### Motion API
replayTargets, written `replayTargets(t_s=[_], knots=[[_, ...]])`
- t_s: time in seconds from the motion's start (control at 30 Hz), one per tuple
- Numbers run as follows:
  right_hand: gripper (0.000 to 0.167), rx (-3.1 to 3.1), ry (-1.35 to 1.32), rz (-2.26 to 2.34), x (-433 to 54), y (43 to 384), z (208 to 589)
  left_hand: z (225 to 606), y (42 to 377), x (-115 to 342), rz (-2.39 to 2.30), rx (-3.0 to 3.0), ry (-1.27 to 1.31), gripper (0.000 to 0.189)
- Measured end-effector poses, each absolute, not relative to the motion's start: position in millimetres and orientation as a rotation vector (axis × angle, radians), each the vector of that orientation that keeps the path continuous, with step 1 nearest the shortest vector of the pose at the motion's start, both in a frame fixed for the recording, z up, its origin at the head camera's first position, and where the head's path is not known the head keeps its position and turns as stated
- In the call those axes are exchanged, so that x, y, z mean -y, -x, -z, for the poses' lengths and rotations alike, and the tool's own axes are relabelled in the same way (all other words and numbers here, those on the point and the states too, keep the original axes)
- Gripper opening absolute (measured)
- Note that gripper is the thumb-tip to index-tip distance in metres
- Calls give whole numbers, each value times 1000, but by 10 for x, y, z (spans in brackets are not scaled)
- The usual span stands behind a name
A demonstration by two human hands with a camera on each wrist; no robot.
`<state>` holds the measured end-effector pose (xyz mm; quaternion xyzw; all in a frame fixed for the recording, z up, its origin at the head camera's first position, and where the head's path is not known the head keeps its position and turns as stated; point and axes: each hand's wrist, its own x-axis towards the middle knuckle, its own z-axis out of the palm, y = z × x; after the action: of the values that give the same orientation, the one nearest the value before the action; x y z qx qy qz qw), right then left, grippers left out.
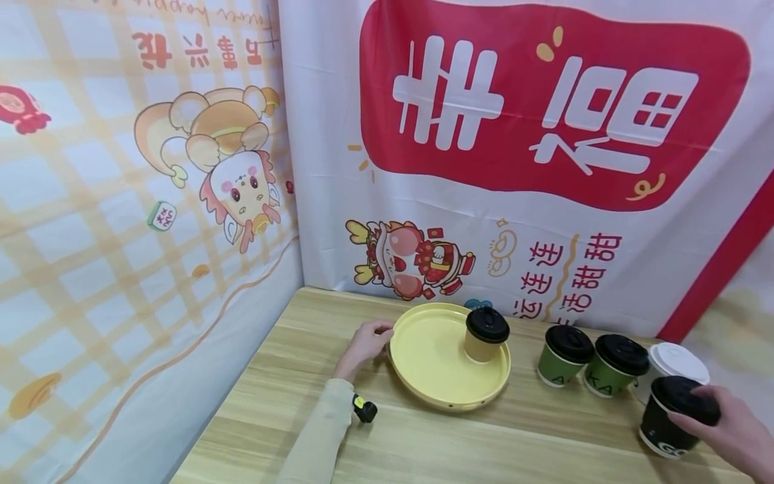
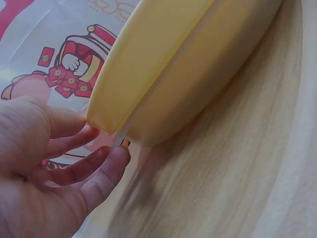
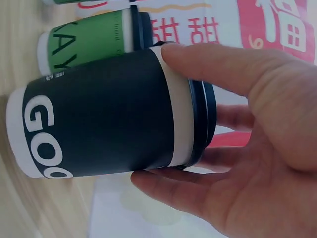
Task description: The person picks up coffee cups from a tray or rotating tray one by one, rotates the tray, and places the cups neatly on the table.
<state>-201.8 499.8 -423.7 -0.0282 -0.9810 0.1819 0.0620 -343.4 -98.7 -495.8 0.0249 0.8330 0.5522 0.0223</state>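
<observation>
In the head view my left hand (image 1: 367,346) is at the left edge of a round yellow tray (image 1: 429,359). The left wrist view shows thumb and fingers pinching the tray's rim (image 2: 148,64). A tan paper cup (image 1: 480,349) with a black lid stands upright on the tray's right side. At the far right my right hand (image 1: 734,430) grips a black paper cup (image 1: 665,423) near its black lid. Up close in the right wrist view, this black cup (image 3: 109,119) has white lettering, with thumb and fingers on opposite sides of its upper part.
Two green cups (image 1: 559,370) (image 1: 607,376) with black lids and a white-lidded cup (image 1: 680,363) stand in a row behind the black cup. Printed cloth walls (image 1: 326,168) border the wooden table (image 1: 423,444) at the back and left. A small black device (image 1: 365,409) sits at my left wrist.
</observation>
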Motion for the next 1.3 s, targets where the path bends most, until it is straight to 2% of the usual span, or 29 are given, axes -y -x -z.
replayTargets(t_s=[0.13, 0.43, 0.57, 0.8, 1.03, 1.3], knots=[[66, 2908, 34, -529, -5014, 2043, 4314, 4954, 3441, 982, -1705, -2575, -79, 27], [67, 2991, 13, -534, -5041, 2087, 4344, 4968, 3452, 983, -1702, -2579, -93, 27], [62, 2999, -35, -505, -5068, 2084, 4311, 4974, 3453, 984, -1702, -2573, -89, 27], [58, 2949, -13, -458, -4983, 2021, 4106, 4990, 3455, 992, -1701, -2572, -91, 28], [39, 2682, -96, -552, -4759, 1993, 3830, 4991, 3450, 999, -1703, -2557, -76, 29], [56, 2818, 36, -616, -4450, 2065, 3587, 4979, 3460, 996, -1715, -2568, -90, 29]])
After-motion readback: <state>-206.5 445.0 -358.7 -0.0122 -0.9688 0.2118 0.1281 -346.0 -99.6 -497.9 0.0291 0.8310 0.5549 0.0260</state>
